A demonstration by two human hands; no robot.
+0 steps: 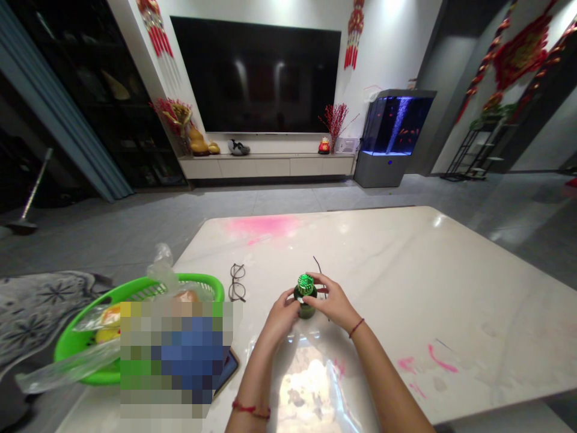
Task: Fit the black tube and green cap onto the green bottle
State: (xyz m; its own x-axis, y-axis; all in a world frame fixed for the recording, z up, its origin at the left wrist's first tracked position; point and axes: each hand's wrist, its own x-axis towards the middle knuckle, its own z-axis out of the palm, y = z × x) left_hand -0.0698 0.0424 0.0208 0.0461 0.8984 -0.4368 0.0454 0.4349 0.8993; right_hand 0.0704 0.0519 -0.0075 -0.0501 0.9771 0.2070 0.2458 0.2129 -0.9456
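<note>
Green bottle (307,311) is upright on the pale table (396,258), roughly mid-table side to side, shiny green cap (305,284) on top. Both hands on it: left hand (285,316) grips the left side of the body, right hand (332,302) has it from the right, thumb across the front, fingers up beside the cap. Can't tell how hard either one presses. Thin dark strip (317,263) lies just past the bottle, partly behind the right hand. Glasses (237,282) left of that, near but clear of the left hand. Green basket (205,278) further left with plastic bags in it; part of its load is blurred out. Pink stains (261,226) at the table's far edge, more near right. TV (256,78) and lit fish tank (392,129) across the room.
</note>
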